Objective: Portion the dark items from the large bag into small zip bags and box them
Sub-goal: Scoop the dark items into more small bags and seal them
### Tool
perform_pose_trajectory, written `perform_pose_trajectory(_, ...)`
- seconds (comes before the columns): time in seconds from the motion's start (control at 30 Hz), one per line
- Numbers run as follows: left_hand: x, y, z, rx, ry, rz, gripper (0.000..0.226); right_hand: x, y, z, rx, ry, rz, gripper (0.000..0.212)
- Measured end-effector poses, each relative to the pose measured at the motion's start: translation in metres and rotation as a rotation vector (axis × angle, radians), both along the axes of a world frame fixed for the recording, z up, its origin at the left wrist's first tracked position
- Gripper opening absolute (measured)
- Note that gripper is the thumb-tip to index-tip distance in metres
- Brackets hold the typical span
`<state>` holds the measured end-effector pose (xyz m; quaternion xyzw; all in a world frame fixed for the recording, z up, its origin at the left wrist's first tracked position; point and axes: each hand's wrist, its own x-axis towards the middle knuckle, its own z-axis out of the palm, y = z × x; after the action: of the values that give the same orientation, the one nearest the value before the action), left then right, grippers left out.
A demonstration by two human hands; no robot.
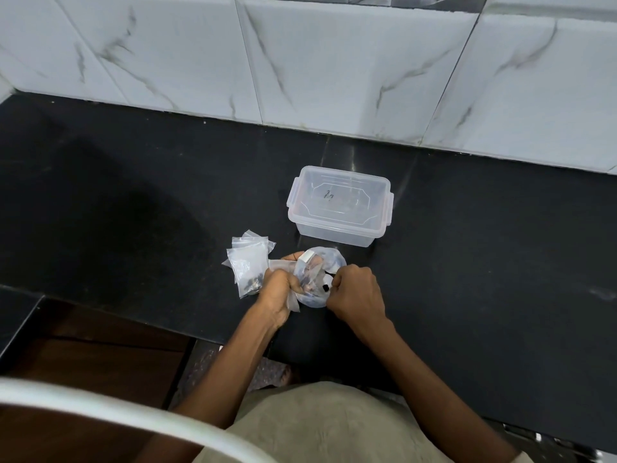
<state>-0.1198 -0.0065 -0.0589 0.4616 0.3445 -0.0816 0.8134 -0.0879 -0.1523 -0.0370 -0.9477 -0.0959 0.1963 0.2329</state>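
**Holding the big bag's mouth wide for a clean pinch**

The fingers (283,279) of the left hand (275,295) are curled tight on a fold of clear plastic, gripping the near-left side of the large bag (317,279). It looks as if a small bag is caught in that same grip, though I cannot tell for sure where one film ends and the other begins. The right hand (354,292) is clenched too, pinching the bag's right rim, with one dark item (324,288) showing just beside its fingertips; whether it is held or merely lying inside the film cannot be told.

Going from the left: a loose fan of zip bags (248,262) lies on the counter (133,195) near its front edge, touching the left hand, and one of them already shows dark bits at its lower end. Next comes the large bag between the two hands, holding the dark contents, also close to the front edge. Behind and to the right of it, toward the back wall (334,61), stands the box (339,207), clear plastic with its lid on.

To do this step well, I judge the left hand should hold the plastic steady and taut while the right does the picking, so the thin film does not collapse over the opening. Small pinches will likely spill less than a pour. The lid will need to come off before any filled bag goes in.
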Motion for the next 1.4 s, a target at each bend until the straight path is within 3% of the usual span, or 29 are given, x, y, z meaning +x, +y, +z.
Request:
perform_pose_trajectory(0.1,0.002,-0.004,0.005,0.049,-0.012,0.005,0.044,-0.001,0.002,0.001,-0.015,-0.005,0.016,0.01)
perform_pose_trajectory(0.27,0.005,-0.01,0.003,0.426,0.138,-0.081,0.037,-0.003,0.001,-0.001,-0.009,-0.037,0.025,0.006)
perform_pose_trajectory(0.37,0.005,-0.009,0.003,0.525,0.187,-0.108,0.035,-0.003,0.001,0.001,-0.011,-0.019,0.032,0.008)
perform_pose_trajectory(0.47,0.006,-0.004,0.005,0.484,0.164,-0.1,0.034,-0.002,-0.001,0.003,-0.027,-0.005,0.036,0.018)
perform_pose_trajectory(0.57,0.009,0.002,0.006,0.317,0.134,-0.054,0.03,-0.001,-0.001,0.001,-0.037,-0.012,0.028,0.023)
perform_pose_trajectory(0.77,0.006,-0.002,0.007,0.096,0.091,0.07,0.036,0.002,-0.001,0.0,-0.078,0.023,0.003,0.02)
perform_pose_trajectory(0.97,-0.001,-0.004,0.003,-0.029,0.043,0.044,0.019,0.001,-0.002,-0.002,-0.052,0.0,0.006,0.009)
perform_pose_trajectory(1.13,0.003,-0.002,0.004,0.119,0.079,0.061,0.018,-0.007,-0.013,-0.014,0.175,-0.08,-0.109,0.01)
perform_pose_trajectory(1.27,0.007,-0.001,0.004,0.278,0.096,0.065,0.033,-0.008,-0.027,-0.009,0.365,-0.026,-0.26,0.005)
perform_pose_trajectory(1.4,0.01,-0.006,0.009,0.322,0.068,0.039,0.033,-0.007,-0.04,-0.002,0.474,0.03,-0.343,0.005)
